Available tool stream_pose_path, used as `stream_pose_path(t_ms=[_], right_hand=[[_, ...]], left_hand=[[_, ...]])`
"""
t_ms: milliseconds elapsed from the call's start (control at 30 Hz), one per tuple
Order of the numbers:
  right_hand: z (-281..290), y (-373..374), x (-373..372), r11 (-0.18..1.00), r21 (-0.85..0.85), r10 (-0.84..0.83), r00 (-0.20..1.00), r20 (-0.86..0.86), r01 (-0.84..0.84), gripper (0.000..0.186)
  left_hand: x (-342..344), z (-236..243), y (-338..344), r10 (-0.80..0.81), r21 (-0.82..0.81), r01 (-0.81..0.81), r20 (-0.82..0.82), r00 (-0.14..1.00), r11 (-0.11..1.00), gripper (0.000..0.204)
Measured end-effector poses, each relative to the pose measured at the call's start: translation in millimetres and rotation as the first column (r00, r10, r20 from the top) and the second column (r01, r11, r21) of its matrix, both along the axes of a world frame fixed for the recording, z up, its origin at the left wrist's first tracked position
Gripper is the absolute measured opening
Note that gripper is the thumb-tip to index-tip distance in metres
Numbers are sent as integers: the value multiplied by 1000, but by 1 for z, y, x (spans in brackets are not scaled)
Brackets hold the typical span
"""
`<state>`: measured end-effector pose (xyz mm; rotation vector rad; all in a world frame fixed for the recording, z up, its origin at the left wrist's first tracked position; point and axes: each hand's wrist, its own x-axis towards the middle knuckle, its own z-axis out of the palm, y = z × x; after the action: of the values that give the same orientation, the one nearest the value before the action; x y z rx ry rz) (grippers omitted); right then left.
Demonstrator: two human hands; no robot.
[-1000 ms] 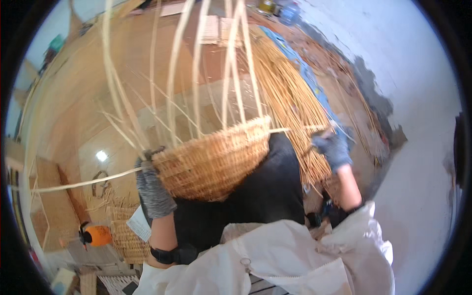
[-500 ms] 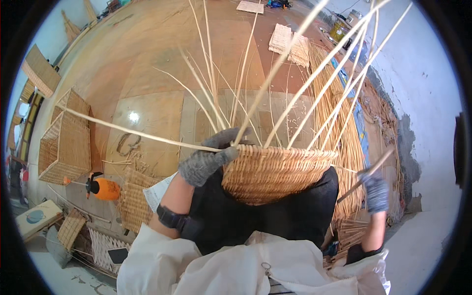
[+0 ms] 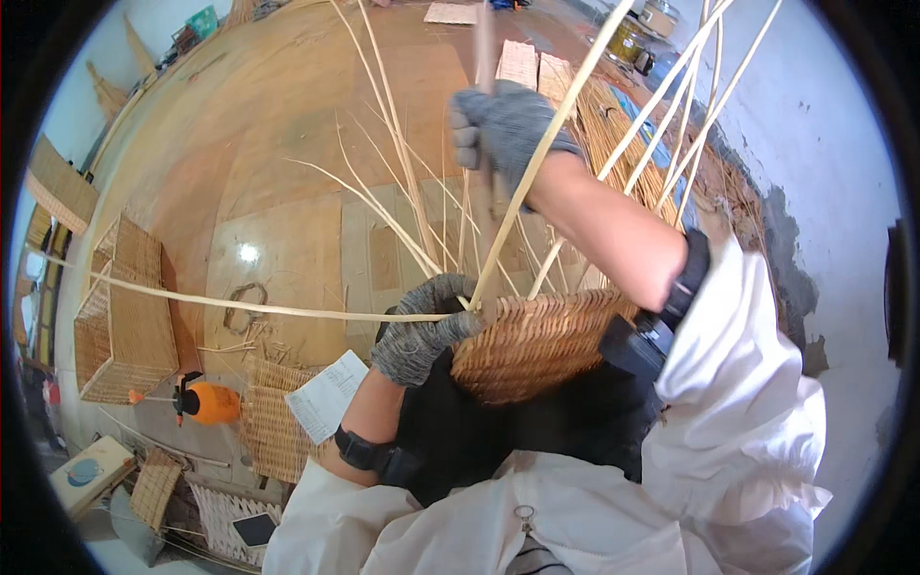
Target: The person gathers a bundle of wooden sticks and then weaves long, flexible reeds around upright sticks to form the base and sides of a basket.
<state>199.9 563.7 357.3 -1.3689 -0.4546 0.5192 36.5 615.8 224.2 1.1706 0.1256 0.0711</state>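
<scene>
A part-woven wicker basket (image 3: 541, 355) rests across my lap, with long pale willow rods (image 3: 393, 105) rising from its rim. My gloved left hand (image 3: 422, 331) is closed at the rim's left corner, around a willow rod (image 3: 240, 309) that stretches out to the left. Above the rim, my gloved right hand (image 3: 513, 129) grips a long, narrow brown bar (image 3: 486, 57) held upright. Motion smears the bar, and its lower end comes down near the left corner. My right forearm crosses in front of the basket's right side and hides part of it.
At the left stand open wicker baskets (image 3: 144, 326), and an orange spray bottle (image 3: 213, 402) lies nearby. A woven panel (image 3: 268, 412), a paper sheet (image 3: 328, 395) and a phone (image 3: 253, 530) are beside my left arm. Bundled rods (image 3: 613, 134) lie along the right wall.
My right hand has swung from the far right up and inward with the bar, now over the basket's left corner. My left hand keeps its hold; the view has shifted slightly.
</scene>
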Motion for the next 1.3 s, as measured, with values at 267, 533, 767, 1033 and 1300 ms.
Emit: stream_pose_path(t_ms=[267,533,767,1033,1300], right_hand=[[-43,75,13,744,-596,-85,927,365,303,26],[-56,67,22,481,-821,-27,941,337,308,38],[-69,72,18,339,-890,173,909,379,306,40],[-68,90,-3,200,-966,-215,969,117,161,38],[81,-38,-9,436,-790,852,479,210,-430,55]], left_hand=[[6,-15,-15,73,-5,-73,159,985,997,37],[3,0,-33,234,-21,-237,265,935,971,52],[-6,11,-29,184,20,-193,207,961,981,59],[-4,13,-28,104,65,-119,194,975,991,45],[0,13,-4,11,6,-11,21,1000,1000,29]])
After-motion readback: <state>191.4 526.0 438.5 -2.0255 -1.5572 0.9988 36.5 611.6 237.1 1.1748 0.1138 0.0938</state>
